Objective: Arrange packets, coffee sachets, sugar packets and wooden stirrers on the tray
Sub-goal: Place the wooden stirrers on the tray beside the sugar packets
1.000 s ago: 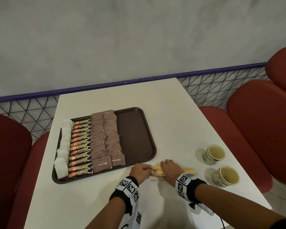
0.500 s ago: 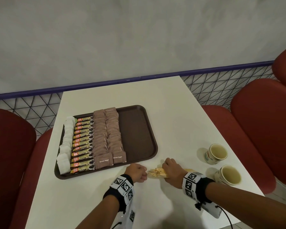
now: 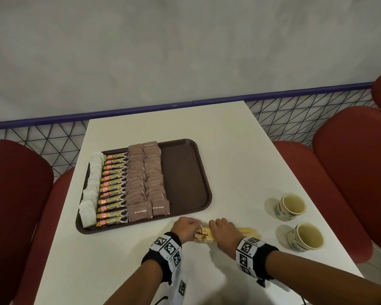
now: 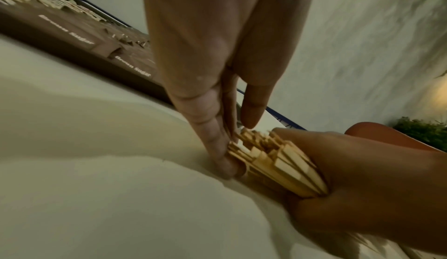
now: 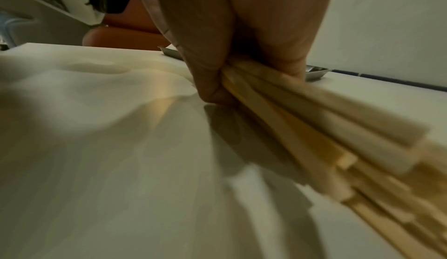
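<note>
A bundle of wooden stirrers (image 3: 248, 230) lies on the white table just in front of the tray's near right corner. My right hand (image 3: 223, 233) grips the bundle round its middle (image 5: 326, 129). My left hand (image 3: 186, 227) sits at the bundle's left end, its straight fingers (image 4: 217, 148) pressing against the stirrer ends (image 4: 278, 158). The brown tray (image 3: 183, 172) holds a column of white packets (image 3: 92, 186), a column of coffee sachets (image 3: 114, 188) and two columns of brown sugar packets (image 3: 146, 179). The tray's right third is bare.
Two paper cups (image 3: 291, 206) (image 3: 306, 236) with pale liquid stand near the table's right edge, close to the stirrers' right end. Red chairs (image 3: 350, 172) flank the table on both sides. A mesh railing (image 3: 295, 113) runs behind it.
My left hand drew a little away from the stirrer ends half a second ago and is now back against them. My right hand has kept its grip on the bundle.
</note>
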The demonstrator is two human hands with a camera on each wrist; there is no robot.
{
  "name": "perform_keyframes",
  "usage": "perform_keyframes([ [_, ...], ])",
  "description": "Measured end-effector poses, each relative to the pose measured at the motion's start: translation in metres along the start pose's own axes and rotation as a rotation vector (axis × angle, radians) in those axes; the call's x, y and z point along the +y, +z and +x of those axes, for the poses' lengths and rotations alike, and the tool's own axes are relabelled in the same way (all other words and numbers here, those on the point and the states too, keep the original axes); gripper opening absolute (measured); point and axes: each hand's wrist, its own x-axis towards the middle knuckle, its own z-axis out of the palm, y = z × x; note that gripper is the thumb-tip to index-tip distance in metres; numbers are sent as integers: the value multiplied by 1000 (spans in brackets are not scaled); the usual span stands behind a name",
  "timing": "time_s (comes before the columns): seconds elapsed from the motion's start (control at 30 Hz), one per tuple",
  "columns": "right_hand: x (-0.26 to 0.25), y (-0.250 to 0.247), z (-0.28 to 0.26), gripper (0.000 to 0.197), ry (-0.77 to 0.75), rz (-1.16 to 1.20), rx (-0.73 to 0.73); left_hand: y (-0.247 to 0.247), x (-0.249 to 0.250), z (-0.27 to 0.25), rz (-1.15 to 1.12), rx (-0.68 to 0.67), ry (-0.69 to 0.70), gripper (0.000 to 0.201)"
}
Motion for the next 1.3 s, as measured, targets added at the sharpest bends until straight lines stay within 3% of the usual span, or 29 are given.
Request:
perform_keyframes([
  [0.3,-6,-5,12,41,59,-48,-31,-9,5,-7,-127,-4,-3,17],
  [0.6,-5,-14,20,43,-20,-57,-74,-32,6,-13,-106,12,21,29],
  [0.67,0,-24,22,44,-29,84,-87,-39,5,-16,-101,2,39,29],
  [0.77,5,-57,22,44,-63,433,5,-54,5,-23,-117,0,78,28],
  [0.87,-3,-107,23,30,-125,879,125,-70,9,-27,-174,58,108,30],
  [0.97,-22,-147,30,11,-150,1176,287,-77,20,-28,-268,100,135,35],
  [1.1,-52,-172,45,17,-168,1378,398,-72,43,-34,-495,69,146,35],
  [1.23,-76,-174,57,18,-179,1457,447,-70,56,-36,-732,25,161,57],
  [1.3,-82,-171,59,23,-191,1503,465,-72,57,-35,-873,37,163,53],
])
